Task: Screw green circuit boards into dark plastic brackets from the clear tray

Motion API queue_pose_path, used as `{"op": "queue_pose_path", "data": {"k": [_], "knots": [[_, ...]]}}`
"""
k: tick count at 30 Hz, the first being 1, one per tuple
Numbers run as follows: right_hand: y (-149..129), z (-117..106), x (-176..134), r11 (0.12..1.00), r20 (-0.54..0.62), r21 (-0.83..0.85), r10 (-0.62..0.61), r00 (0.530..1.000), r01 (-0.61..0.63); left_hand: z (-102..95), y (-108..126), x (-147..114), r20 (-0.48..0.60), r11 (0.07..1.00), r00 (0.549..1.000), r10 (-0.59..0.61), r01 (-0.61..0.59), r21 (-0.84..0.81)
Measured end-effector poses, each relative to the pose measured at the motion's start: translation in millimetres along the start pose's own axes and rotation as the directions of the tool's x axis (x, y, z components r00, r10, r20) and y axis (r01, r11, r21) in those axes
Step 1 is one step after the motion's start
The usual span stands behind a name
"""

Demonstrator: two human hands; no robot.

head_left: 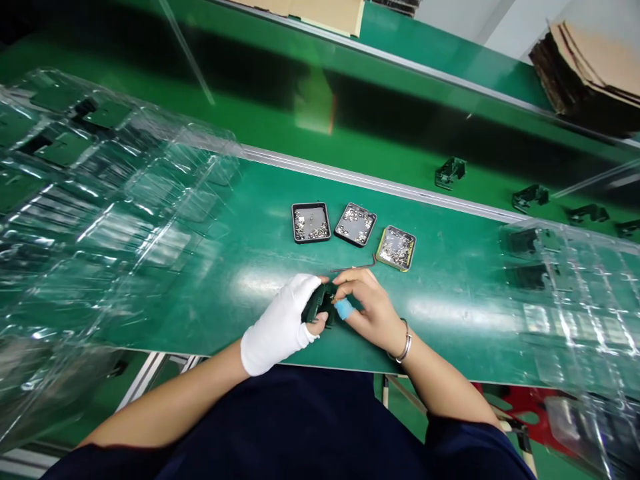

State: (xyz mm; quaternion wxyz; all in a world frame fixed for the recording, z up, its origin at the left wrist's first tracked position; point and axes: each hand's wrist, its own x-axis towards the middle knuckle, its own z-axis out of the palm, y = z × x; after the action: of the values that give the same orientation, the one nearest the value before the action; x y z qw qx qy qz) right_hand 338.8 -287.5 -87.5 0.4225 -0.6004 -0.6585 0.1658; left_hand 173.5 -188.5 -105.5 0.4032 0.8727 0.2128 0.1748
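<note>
My left hand (280, 323), in a white glove with bare fingertips, is wrapped around a dark, bracket-like plastic part (316, 305) close to the table's front edge. From the right, my right hand (367, 303) reaches to that same part with thumb and fingers drawn together in a pinch. A blue wrap covers one of its digits. Whatever sits between those fingertips is too small to make out. Just beyond the hands lies a thin L-shaped hex key (356, 267). Farther back stand three square trays (311, 239), (341, 235), (380, 248) of small shiny metal pieces.
Clear plastic blister trays (165, 193) are piled on the left, some pockets holding dark parts. More blister trays (575, 300) lie at right. Behind a metal rail (350, 175), several dark parts (450, 173) rest on a green surface. Cardboard (595, 67) is stacked at upper right.
</note>
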Motion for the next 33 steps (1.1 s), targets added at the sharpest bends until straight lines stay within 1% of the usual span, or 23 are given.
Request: {"op": "queue_pose_path", "data": {"k": [4, 9, 12, 15, 17, 20, 22, 26, 29, 33], "knots": [[2, 2, -1, 0.998, 0.017, -0.049, -0.045, 0.999, 0.045, -0.8, 5, 0, -0.008, 0.999, 1.000, 0.001, -0.001, 0.039], [3, 3, -2, 0.997, 0.040, -0.067, -0.020, 0.999, 0.023, 1.3, 7, 1, -0.015, 0.997, 1.000, 0.013, -0.012, 0.075], [3, 4, -3, 0.998, 0.052, -0.058, 0.024, 0.998, -0.021, 3.2, 5, -1, -0.042, 0.986, 0.996, 0.074, -0.067, 0.152], [3, 5, -4, 0.998, 0.041, -0.036, 0.059, 0.997, -0.057, 3.0, 4, -2, -0.078, 0.962, 0.987, 0.139, -0.116, 0.246], [2, 6, -3, 0.997, 0.033, -0.026, 0.068, 0.997, -0.067, 0.6, 5, -1, -0.046, 0.976, 0.993, 0.112, -0.102, 0.192], [1, 7, -2, 0.997, 0.006, -0.021, 0.074, 0.997, -0.074, -3.8, 8, 1, 0.040, 0.999, 0.999, 0.029, -0.030, 0.029], [0, 8, -2, 0.996, -0.019, -0.016, 0.082, 0.996, -0.082, -4.8, 10, 4, 0.036, 1.000, 0.999, 0.011, -0.011, 0.001], [-2, 9, -1, 0.994, -0.066, 0.031, 0.108, 0.992, -0.106, -2.6, 11, 10, -0.044, 0.995, 0.997, 0.064, -0.061, 0.077], [-5, 9, -1, 0.991, -0.082, 0.067, 0.121, 0.989, -0.116, -3.4, 10, 17, -0.045, 0.981, 0.992, 0.121, -0.112, 0.160], [-5, 9, -3, 0.989, -0.073, 0.076, 0.129, 0.989, -0.124, -6.4, 12, 24, -0.054, 0.938, 0.975, 0.217, -0.194, 0.286]]}}
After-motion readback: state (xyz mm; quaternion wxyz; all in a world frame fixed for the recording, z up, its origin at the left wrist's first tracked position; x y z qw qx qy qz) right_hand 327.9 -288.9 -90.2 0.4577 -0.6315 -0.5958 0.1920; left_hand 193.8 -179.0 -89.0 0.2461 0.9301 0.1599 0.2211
